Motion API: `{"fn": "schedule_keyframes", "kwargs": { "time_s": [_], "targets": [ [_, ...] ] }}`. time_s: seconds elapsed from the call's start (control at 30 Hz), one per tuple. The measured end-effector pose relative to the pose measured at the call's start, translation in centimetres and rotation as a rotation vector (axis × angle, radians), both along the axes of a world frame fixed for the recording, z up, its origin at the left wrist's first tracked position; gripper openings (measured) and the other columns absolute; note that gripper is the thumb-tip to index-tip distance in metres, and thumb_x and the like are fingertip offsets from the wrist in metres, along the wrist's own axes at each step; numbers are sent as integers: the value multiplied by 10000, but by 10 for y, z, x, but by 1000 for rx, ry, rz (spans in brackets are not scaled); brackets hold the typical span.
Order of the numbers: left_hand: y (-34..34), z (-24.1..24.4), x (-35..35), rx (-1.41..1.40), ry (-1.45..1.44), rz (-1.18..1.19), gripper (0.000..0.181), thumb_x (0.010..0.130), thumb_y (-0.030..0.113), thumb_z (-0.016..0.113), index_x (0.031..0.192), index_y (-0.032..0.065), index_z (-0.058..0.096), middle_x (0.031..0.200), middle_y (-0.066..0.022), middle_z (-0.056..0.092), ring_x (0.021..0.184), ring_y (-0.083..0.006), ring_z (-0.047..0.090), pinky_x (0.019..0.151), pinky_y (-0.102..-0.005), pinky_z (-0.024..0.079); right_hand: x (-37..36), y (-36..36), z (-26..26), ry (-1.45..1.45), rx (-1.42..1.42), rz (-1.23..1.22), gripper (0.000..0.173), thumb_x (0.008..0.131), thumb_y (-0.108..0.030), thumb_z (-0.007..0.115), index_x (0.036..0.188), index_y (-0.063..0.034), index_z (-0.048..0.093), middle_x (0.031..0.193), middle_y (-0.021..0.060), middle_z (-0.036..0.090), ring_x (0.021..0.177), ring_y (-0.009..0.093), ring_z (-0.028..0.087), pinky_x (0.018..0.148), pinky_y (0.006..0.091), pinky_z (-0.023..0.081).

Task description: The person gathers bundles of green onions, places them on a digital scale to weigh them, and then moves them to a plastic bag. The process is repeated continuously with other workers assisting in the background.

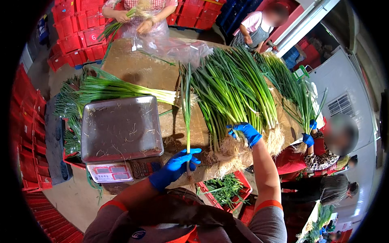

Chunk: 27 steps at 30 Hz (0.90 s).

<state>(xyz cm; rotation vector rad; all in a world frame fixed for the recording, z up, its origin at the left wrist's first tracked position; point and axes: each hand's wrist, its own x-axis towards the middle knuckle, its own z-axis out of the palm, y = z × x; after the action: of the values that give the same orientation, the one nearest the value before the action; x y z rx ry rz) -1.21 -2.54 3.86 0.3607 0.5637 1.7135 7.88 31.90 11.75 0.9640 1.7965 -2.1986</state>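
My left hand (179, 165), in a blue glove, is closed around the lower stem of a single green onion (188, 127). Its leaves point away from me over the table, and its roots hang below my fingers. My right hand (247, 133), also gloved in blue, reaches into the root end of a large heap of green onions (231, 88); its fingers curl about a pale stem there, partly hidden. Left of my left hand stands a weighing scale with a steel pan (121, 130), bare but for root scraps. The scale's display panel (110, 172) faces me.
More green onions (130, 89) lie behind the scale on the wooden table (146, 68). A red crate (247, 189) of green trimmings sits below the near edge. Stacked red crates (82, 33) rise at the far left. Co-workers stand across and to the right, one holding onions (305, 106).
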Motion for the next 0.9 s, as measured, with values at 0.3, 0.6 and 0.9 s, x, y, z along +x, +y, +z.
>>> {"fn": "schedule_keyframes", "kwargs": {
  "time_s": [0.3, 0.6, 0.9],
  "targets": [
    [59, -12, 41, -412, 283, 8, 279, 905, 89, 537, 1180, 44, 547, 973, -43, 611, 851, -159, 603, 737, -328, 521, 48, -161, -68, 124, -179, -344, 299, 807, -128, 682, 1070, -21, 589, 876, 76, 652, 773, 172, 623, 705, 268, 514],
    [46, -22, 27, -5, 563, -215, 392, 887, 175, 586, 1264, 107, 503, 1181, -22, 544, 1021, -152, 520, 895, -311, 424, 54, -183, -78, 217, -149, -326, 473, 796, 51, 628, 1242, -7, 483, 972, 92, 616, 797, 164, 612, 720, 275, 514],
    [53, -48, 35, -413, -122, -12, 319, 874, 156, 601, 1160, 21, 559, 1091, -121, 625, 986, -238, 610, 891, -367, 482, 53, -220, -48, 70, 584, 93, 791, 797, -189, 700, 1436, -48, 255, 1216, 162, 550, 1079, 190, 553, 913, 312, 441]
  ]
}}
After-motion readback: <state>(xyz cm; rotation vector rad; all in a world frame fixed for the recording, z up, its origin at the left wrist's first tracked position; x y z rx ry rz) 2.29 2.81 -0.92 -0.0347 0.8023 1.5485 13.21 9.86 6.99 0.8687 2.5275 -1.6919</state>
